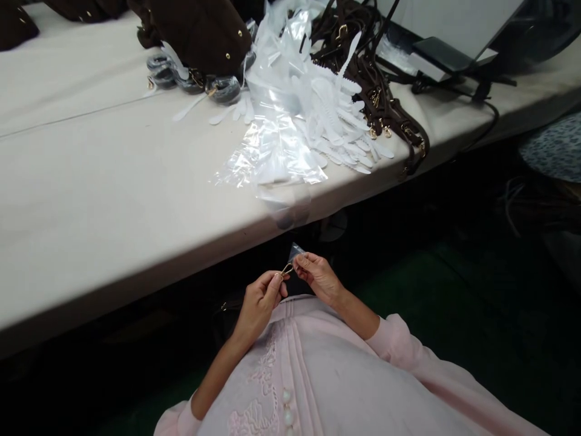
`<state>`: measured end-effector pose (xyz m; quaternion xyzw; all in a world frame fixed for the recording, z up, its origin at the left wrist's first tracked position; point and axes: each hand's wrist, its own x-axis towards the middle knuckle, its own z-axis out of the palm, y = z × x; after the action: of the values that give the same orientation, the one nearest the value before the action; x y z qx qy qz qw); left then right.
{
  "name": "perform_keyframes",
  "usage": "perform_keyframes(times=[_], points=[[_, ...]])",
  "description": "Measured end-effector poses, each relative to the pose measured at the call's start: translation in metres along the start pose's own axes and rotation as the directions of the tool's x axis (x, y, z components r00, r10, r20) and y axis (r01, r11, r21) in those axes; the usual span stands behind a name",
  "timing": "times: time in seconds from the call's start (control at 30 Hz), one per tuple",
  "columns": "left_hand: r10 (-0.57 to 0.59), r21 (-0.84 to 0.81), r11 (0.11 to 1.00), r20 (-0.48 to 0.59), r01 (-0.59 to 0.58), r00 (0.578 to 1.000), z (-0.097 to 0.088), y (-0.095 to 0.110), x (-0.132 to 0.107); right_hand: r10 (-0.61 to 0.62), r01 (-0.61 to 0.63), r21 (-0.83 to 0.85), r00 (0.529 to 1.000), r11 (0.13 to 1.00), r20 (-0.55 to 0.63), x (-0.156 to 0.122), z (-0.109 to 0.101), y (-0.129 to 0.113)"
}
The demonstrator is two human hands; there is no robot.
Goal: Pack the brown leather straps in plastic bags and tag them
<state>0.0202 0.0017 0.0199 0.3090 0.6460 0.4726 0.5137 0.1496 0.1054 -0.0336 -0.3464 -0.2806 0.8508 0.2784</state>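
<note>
The clasp is gold, and the small plastic piece near it is clear with a bluish-grey tint. The shirt is pale pink, with tone-on-tone floral embroidery down its front and pearly white buttons. The tabletop is plain cream. On it, the fabric goods are dark brown, dotted with gold eyelets; the straps are dark brown with gold fittings. The plastic bags are clear with white glints, the ties plain white. Patterned cloth at the right edge shows dark flecks over pale blue-grey, and the floor is deep green.
</note>
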Motion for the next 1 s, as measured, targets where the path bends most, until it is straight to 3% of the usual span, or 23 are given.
perform_keyframes(times=[0.47, 1.0], points=[[0.053, 0.138, 0.989, -0.061, -0.044, 0.997, 0.000, -0.012, 0.002, -0.113, 0.106, -0.152, 0.993, 0.983, -0.040, 0.000, 0.000, 0.005], [0.095, 0.194, 0.978, -0.085, -0.076, 0.992, -0.001, -0.012, -0.001, -0.100, 0.091, -0.178, 0.994, 0.980, -0.047, -0.001, 0.004, 0.007]])
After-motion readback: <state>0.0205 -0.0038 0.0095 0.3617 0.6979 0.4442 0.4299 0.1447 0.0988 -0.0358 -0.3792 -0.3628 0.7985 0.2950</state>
